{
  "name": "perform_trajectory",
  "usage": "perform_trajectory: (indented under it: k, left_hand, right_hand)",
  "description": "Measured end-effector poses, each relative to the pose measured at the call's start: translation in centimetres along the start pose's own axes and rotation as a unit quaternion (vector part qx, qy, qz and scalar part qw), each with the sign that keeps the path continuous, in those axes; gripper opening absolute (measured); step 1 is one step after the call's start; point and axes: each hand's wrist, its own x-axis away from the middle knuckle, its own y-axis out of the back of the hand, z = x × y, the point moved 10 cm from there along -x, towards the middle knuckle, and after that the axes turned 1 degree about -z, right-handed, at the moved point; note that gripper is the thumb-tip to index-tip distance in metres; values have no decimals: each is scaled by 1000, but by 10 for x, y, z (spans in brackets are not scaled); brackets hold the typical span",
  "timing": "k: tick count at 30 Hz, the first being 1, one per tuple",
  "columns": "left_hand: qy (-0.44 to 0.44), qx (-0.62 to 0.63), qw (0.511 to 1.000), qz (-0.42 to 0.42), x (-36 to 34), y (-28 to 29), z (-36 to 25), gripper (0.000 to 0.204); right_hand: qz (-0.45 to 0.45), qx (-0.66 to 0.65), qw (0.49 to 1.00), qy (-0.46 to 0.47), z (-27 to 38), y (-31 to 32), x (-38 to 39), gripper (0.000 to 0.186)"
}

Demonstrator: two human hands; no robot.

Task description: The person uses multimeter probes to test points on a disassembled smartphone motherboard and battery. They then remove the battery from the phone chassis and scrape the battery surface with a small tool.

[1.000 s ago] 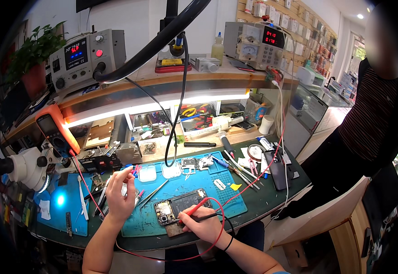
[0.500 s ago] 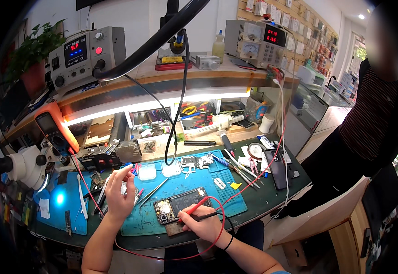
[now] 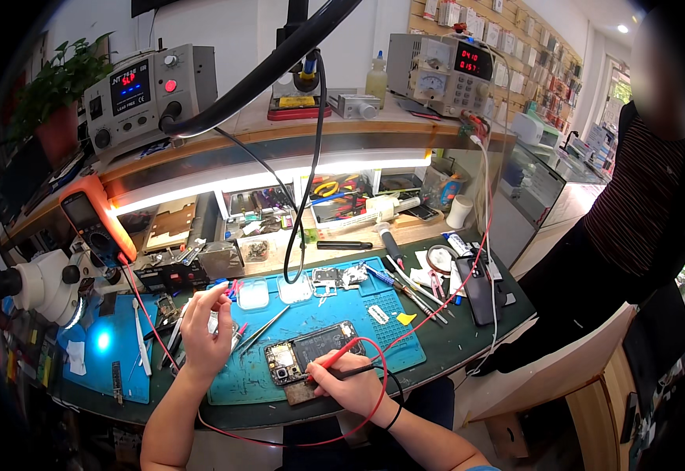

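Note:
My right hand (image 3: 342,381) grips a red probe (image 3: 328,361) and a black probe (image 3: 354,372) at the lower edge of an opened phone (image 3: 315,349), which rests on a blue mat (image 3: 244,388) with a brown block partly beneath it. Left of the phone, my left hand (image 3: 207,334) is raised with loosely bent fingers and nothing visible held in them. Behind that hand lie tweezers (image 3: 268,326) and small clear boxes (image 3: 252,295).
An orange multimeter (image 3: 91,224) and a microscope (image 3: 44,286) stand left; a soldering station (image 3: 146,98) and power supply (image 3: 437,74) sit on the shelf. A cable loop (image 3: 295,267) hangs above the mat. Another person (image 3: 617,212) stands right, near a dark phone (image 3: 480,302).
Both hands, the probes and the opened phone stay in place. The lower red readout on the power supply's display has changed.

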Motion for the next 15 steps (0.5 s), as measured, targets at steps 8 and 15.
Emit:
perform_trajectory:
  k: [8, 15]
  left_hand:
    - [0, -1, 1000, 2, 0, 1, 0, 32]
    - [-4, 3, 1000, 0, 0, -1, -1, 32]
  right_hand:
    - [1, -13, 1000, 4, 0, -1, 0, 18]
    - [-1, -9, 1000, 6, -1, 1, 0, 16]
